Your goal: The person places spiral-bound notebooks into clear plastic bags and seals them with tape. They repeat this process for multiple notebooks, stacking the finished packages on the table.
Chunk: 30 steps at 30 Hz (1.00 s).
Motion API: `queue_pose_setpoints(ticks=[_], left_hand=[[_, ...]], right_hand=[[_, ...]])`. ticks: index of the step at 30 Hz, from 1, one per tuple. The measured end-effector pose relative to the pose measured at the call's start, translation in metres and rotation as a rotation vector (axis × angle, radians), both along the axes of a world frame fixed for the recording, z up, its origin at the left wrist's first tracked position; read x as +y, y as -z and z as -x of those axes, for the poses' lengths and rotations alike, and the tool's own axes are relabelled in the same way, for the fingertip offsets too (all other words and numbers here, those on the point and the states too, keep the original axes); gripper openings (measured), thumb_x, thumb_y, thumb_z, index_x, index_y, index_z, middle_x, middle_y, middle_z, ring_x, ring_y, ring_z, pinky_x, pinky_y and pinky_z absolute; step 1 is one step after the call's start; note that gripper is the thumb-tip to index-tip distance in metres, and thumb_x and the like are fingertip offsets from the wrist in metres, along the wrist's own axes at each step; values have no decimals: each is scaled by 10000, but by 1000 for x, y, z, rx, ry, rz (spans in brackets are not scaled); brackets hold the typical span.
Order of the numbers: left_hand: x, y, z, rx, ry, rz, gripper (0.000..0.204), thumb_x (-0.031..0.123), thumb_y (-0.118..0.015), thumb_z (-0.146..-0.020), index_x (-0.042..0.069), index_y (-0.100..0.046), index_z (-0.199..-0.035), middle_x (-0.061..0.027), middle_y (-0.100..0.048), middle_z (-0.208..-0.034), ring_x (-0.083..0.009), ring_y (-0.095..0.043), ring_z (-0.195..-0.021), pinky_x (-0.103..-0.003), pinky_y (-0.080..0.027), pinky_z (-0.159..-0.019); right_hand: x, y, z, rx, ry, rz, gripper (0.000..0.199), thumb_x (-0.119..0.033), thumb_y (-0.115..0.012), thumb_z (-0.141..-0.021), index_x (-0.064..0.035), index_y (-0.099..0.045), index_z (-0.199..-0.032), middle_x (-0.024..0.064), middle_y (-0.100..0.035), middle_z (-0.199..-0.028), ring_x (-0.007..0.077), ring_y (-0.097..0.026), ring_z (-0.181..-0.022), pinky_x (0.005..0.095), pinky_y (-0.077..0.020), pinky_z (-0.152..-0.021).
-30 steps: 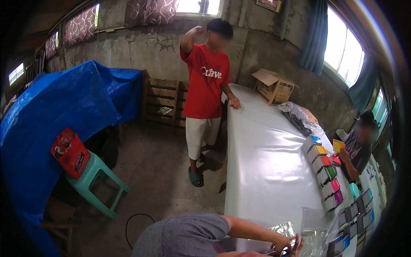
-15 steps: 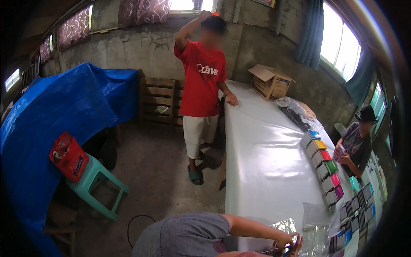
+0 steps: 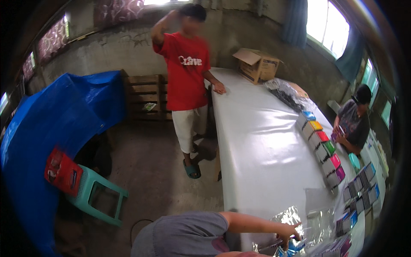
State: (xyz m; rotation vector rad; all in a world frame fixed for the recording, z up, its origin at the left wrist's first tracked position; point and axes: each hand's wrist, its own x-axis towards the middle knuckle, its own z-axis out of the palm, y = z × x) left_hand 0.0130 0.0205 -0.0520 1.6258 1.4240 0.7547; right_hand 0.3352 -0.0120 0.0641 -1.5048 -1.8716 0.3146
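Observation:
My left hand [image 3: 290, 233] reaches from the grey sleeve at the lower edge onto the near end of the long white table [image 3: 261, 145]. Its bent fingers rest on crinkled clear wrapping [image 3: 295, 216] and small blue packets [image 3: 293, 247]. Whether it grips them I cannot tell. Only a strip of my right forearm [image 3: 239, 254] shows at the bottom edge; that hand is hidden.
A person in a red shirt [image 3: 186, 73] stands at the table's far left side, one arm raised to the head. A seated person [image 3: 353, 122] works at the right. Rows of coloured boxes [image 3: 321, 147], a cardboard box [image 3: 257, 64], a teal stool [image 3: 100, 197] and a blue tarp [image 3: 51, 124] are around.
The standing person keeps one arm raised and has shifted slightly. My left hand stays on the wrapping and packets at the table's near end.

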Motion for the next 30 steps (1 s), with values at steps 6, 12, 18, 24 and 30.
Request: queue_pose_setpoints(ticks=[6,12,18,24,30], left_hand=[[-11,-23,-7,149,144,34,885,497,-807,-566,208,-464,-1329,-183,-559,-1172,-349,-556,-1053,-425,-451,-887],[-16,-30,13,218,-2,-14,841,510,-828,-553,320,-497,-1303,-276,-40,-1484,-421,-314,-1302,-454,-373,-1024],[-24,-38,12,141,-46,1,872,523,-838,-496,361,-504,-1285,-248,-79,-1493,-379,-417,-1254,-440,-401,-997],[-22,-32,11,152,-59,-8,858,504,-842,-498,357,-513,-1277,-219,-100,-1501,-372,-421,-1254,-439,-402,-993],[-22,-31,11,172,-71,-28,851,538,-826,-500,363,-516,-1273,-216,-106,-1502,-369,-411,-1263,-440,-393,-997]], right_hand=[[-37,78,-164,-175,307,-124,724,-260,-797,-674,-45,-471,-1284,155,-506,-1249,305,-453,-1182,406,-315,-1033],[-46,61,-123,149,343,27,478,-189,-673,-833,-34,-499,-1251,111,-519,-1244,226,-467,-1170,322,-378,-951],[-38,30,-96,448,360,297,341,-351,-642,-853,-95,-589,-1072,-14,-580,-969,73,-489,-784,223,-378,-625],[-3,44,-79,486,329,560,287,-404,-636,-847,-134,-601,-937,-69,-515,-795,40,-434,-676,231,-326,-520],[6,43,-92,764,190,778,193,-349,-622,-865,-161,-631,-905,-53,-547,-920,77,-439,-755,316,-417,-626]])
